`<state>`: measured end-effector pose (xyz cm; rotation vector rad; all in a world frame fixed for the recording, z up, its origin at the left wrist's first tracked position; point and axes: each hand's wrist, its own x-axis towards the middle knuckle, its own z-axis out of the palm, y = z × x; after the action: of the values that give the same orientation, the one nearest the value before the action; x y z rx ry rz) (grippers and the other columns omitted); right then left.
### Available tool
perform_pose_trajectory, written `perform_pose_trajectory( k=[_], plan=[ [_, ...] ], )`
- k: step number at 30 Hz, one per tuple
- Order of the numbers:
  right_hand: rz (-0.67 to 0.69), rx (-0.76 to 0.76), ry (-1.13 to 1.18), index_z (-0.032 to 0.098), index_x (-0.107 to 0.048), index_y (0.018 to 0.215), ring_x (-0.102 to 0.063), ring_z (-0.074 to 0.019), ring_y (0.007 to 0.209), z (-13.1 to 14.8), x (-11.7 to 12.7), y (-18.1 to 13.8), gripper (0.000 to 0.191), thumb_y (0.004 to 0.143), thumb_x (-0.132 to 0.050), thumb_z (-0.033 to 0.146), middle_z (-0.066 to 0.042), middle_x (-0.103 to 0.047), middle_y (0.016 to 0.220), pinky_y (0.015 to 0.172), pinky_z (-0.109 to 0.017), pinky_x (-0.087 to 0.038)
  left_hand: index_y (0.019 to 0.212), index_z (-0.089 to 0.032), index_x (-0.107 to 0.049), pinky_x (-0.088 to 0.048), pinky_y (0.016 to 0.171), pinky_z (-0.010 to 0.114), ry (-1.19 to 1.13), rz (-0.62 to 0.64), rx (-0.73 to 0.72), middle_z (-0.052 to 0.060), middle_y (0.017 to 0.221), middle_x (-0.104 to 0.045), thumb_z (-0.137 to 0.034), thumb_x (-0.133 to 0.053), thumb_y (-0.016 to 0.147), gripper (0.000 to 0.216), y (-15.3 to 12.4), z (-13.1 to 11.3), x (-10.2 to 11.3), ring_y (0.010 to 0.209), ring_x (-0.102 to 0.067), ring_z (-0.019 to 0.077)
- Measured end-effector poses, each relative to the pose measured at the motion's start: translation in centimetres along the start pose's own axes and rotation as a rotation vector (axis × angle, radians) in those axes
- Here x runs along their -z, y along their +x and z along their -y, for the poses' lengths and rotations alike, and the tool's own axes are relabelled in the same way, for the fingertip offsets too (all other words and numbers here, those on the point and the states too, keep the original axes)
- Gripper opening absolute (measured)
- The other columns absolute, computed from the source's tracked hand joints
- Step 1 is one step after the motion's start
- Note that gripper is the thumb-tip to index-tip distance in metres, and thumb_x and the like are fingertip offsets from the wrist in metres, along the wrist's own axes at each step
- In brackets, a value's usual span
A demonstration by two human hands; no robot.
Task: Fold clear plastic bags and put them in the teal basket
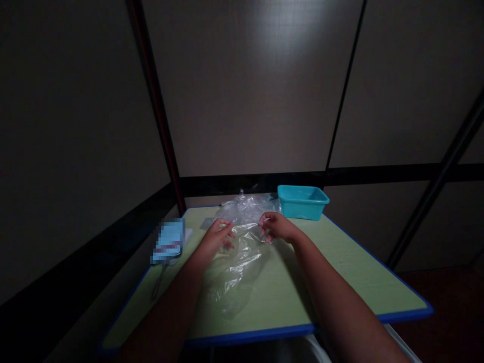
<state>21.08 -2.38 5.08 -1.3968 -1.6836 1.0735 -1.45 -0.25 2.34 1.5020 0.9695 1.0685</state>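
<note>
Both hands are at work on one clear plastic bag (236, 267), which lies flat on the bench (340, 272), left of and nearer the person than the teal tub (302, 202).

Right hand (278, 227): sits just near-left of the tub, fingers curled in and closed on the upper edge of the bag. The film is drawn taut at that point.

Left hand (217, 237): further left of the tub, level with the right hand and a short way apart from it. Its fingers are half stretched towards the right hand and rest on the film. The light is too dim to show whether they pinch the bag or only press on it.

Bag: runs from between the two hands down towards the near edge of the bench, wrinkled and glossy. Contents, if any, cannot be made out.

Heap of loose clear plastic (247, 205): just left of the tub, at the far edge of the bench, beyond the fingertips.

Tub: stands at the far right corner of the bench, upright. Its inside is not visible.

Blue flat item (168, 242): well left of the tub, near the left edge, surface blurred. A dark cord (158, 283) trails from it towards the person.

Grey wall panels (249, 91) rise behind the tub.
</note>
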Motion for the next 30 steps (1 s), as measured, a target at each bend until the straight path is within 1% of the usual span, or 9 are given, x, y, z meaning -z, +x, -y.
perform_pose_trajectory(
  k=[3,5,8,11,14,18,24,28,30],
  plan=[
    [0.016,-0.044,-0.1,0.018,-0.045,0.081,-0.058,-0.0107,0.044,-0.5,0.0,0.2,0.004,0.078,-0.044,0.015,0.001,-0.061,0.062,0.041,-0.018,-0.041,0.095,-0.019,-0.047,-0.034,0.036,0.019,0.064,0.015,0.055,-0.002,0.064,-0.06,-0.047,-0.059,0.071,0.039,0.1,0.5,0.1,0.032,-0.049,0.0083],
    [0.041,-0.074,-0.184,0.016,-0.05,0.081,-0.059,-0.0113,0.046,-0.9,0.0,0.4,0.009,0.074,-0.047,0.012,0.0,-0.062,0.061,0.042,-0.017,-0.04,0.098,-0.019,-0.05,-0.036,0.037,0.02,0.104,0.02,0.048,0.0,0.068,-0.062,-0.041,-0.061,0.07,0.038,0.2,0.8,0.2,0.034,-0.049,0.0084],
    [0.05,-0.107,-0.349,0.015,-0.057,0.08,-0.057,-0.012,0.047,-1.5,0.2,0.8,0.013,0.068,-0.055,0.012,-0.001,-0.063,0.059,0.045,-0.019,-0.039,0.095,-0.017,-0.057,-0.044,0.051,0.022,0.16,0.014,-0.011,0.002,0.075,-0.065,-0.034,-0.063,0.068,0.032,0.4,1.0,0.4,0.054,-0.06,0.0128],
    [-0.009,-0.105,-0.529,0.015,-0.064,0.078,-0.059,-0.014,0.059,-1.8,0.5,1.1,0.019,0.06,-0.066,0.016,-0.004,-0.065,0.068,0.052,-0.02,-0.039,0.084,-0.015,-0.064,-0.046,0.067,0.027,0.226,0.015,-0.065,0.005,0.08,-0.067,-0.03,-0.063,0.066,0.024,0.6,1.2,0.5,0.075,-0.062,0.019],
    [-0.053,-0.095,-0.663,0.016,-0.067,0.08,-0.059,-0.0161,0.071,-2.0,0.7,1.2,0.025,0.055,-0.07,0.019,-0.005,-0.067,0.078,0.058,-0.02,-0.039,0.078,-0.016,-0.068,-0.044,0.077,0.033,0.301,0.012,-0.101,0.006,0.081,-0.069,-0.027,-0.064,0.063,0.02,0.7,1.4,0.5,0.082,-0.061,0.0228],
    [-0.044,-0.104,-0.766,0.017,-0.069,0.078,-0.059,-0.0163,0.07,-2.0,0.7,1.2,0.023,0.056,-0.069,0.019,-0.005,-0.067,0.078,0.058,-0.02,-0.038,0.078,-0.017,-0.07,-0.039,0.088,0.035,0.364,-0.002,-0.152,0.006,0.088,-0.069,-0.025,-0.065,0.061,0.019,0.5,1.2,0.4,0.09,-0.059,0.0244],
    [-0.029,-0.082,-0.809,0.016,-0.068,0.077,-0.058,-0.015,0.069,-1.7,0.7,1.0,0.019,0.059,-0.063,0.013,-0.005,-0.067,0.078,0.055,-0.019,-0.036,0.08,-0.02,-0.07,-0.038,0.09,0.034,0.331,-0.047,-0.192,0.005,0.091,-0.068,-0.028,-0.063,0.066,0.018,0.4,0.4,0.4,0.093,-0.058,0.0233],
    [-0.018,-0.053,-0.79,0.015,-0.068,0.079,-0.057,-0.0137,0.068,-1.8,0.7,1.1,0.02,0.06,-0.062,0.012,-0.005,-0.067,0.078,0.055,-0.018,-0.036,0.079,-0.018,-0.068,-0.043,0.082,0.033,0.233,-0.061,-0.168,0.006,0.087,-0.068,-0.034,-0.062,0.069,0.02,0.5,0.2,0.4,0.087,-0.061,0.0226],
    [-0.015,-0.044,-0.78,0.015,-0.068,0.078,-0.057,-0.0138,0.068,-1.9,0.7,1.1,0.02,0.059,-0.062,0.012,-0.005,-0.067,0.078,0.055,-0.018,-0.036,0.087,-0.017,-0.065,-0.045,0.078,0.031,0.167,-0.068,-0.151,0.006,0.087,-0.067,-0.038,-0.062,0.069,0.028,0.5,0.1,0.3,0.086,-0.062,0.0218]
  ],
)
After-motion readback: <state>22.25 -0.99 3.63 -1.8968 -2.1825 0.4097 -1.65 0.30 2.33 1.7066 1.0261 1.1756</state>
